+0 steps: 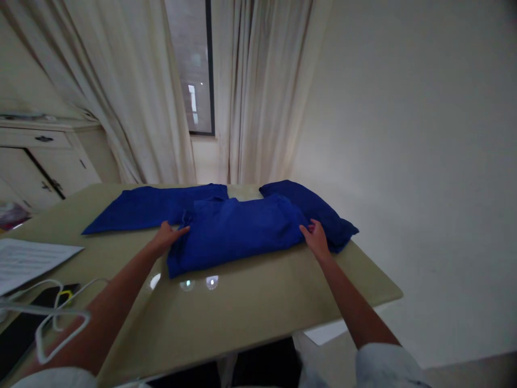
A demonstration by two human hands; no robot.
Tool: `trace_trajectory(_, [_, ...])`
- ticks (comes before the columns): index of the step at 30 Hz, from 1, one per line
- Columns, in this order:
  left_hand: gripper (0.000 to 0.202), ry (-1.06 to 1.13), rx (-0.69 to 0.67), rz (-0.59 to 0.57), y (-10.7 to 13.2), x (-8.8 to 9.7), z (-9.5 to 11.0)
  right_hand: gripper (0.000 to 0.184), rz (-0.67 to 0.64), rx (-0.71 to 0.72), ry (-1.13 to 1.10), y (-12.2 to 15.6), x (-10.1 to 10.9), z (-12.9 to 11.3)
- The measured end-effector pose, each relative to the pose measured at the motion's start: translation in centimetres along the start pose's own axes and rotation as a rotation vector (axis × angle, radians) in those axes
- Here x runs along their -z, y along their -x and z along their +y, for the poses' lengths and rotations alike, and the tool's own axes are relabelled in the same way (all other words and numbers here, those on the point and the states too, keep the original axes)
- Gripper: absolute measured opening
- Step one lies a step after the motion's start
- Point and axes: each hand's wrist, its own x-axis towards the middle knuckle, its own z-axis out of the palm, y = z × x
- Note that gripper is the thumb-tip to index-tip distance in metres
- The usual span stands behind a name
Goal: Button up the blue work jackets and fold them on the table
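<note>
Blue shirt (pixel 238 229) spread mid-frame on the table (pixel 250 307); your left hand (pixel 167 236) lies open on its left edge, right hand (pixel 317 240) open on its right.

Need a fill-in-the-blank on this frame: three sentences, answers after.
The garment spread on the table is ____ in colour.
The left hand and right hand both rest on the ____.
The sheet of paper lies on the person's ____ side.
Missing: blue; garment; left.
</note>
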Motion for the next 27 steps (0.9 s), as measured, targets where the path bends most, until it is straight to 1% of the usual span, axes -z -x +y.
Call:
trace_trajectory(1, [0.081,0.121,0.063,-0.071,0.1,-0.4,-0.4,0.066,0.024,-0.001,0.039,1.2,0.2,1.5])
trace_trajectory(3, [0.066,0.380,0.197,-0.248,0.4,-0.9,-0.3,0.070,0.045,-0.067,0.050,3.0,0.5,3.4])
trace_trajectory(5, [0.050,0.602,0.320,-0.416,0.6,-1.1,0.6,0.075,0.021,-0.203,-0.040,3.9,0.6,3.9])
trace_trajectory(6, [0.044,0.665,0.380,-0.475,0.6,-1.3,1.2,0.077,0.001,-0.282,-0.127,4.0,0.6,3.7])
trace_trajectory(7, [0.040,0.699,0.429,-0.510,0.6,-1.5,1.7,0.077,-0.021,-0.357,-0.235,4.0,0.4,3.5])
trace_trajectory(9, [0.034,0.702,0.493,-0.523,0.5,-1.9,2.6,0.075,-0.038,-0.482,-0.456,3.6,-0.4,2.6])
trace_trajectory(11, [0.030,0.665,0.542,-0.503,0.8,-2.4,3.1,0.073,0.006,-0.568,-0.579,3.1,-1.5,1.7])
trace_trajectory(13, [0.029,0.649,0.550,-0.467,1.6,-2.7,3.5,0.075,0.075,-0.606,-0.581,2.5,-2.5,0.9])
trace_trajectory(15, [0.032,0.681,0.489,-0.448,3.1,-2.3,3.4,0.079,0.125,-0.604,-0.548,2.0,-3.0,0.2])
trace_trajectory(16, [0.034,0.706,0.442,-0.446,4.1,-1.8,3.1,0.080,0.135,-0.592,-0.540,1.7,-3.0,0.0])
trace_trajectory(18, [0.040,0.732,0.369,-0.442,6.6,-0.3,1.8,0.081,0.152,-0.555,-0.534,1.1,-2.1,-0.1])
trace_trajectory(19, [0.043,0.728,0.352,-0.439,7.9,0.6,0.7,0.081,0.164,-0.520,-0.531,0.9,-1.4,0.1])
trace_trajectory(21, [0.050,0.677,0.353,-0.423,10.7,2.4,-2.2,0.082,0.199,-0.431,-0.510,1.0,0.3,1.0])
trace_trajectory(23, [0.056,0.589,0.363,-0.416,13.0,3.9,-5.4,0.086,0.224,-0.357,-0.468,1.9,1.9,2.4])
trace_trajectory(25, [0.059,0.569,0.328,-0.411,14.3,4.9,-7.8,0.093,0.217,-0.356,-0.421,3.6,2.9,3.6])
trace_trajectory(27, [0.062,0.596,0.265,-0.421,14.5,5.3,-9.0,0.105,0.189,-0.388,-0.387,5.7,3.3,3.9])
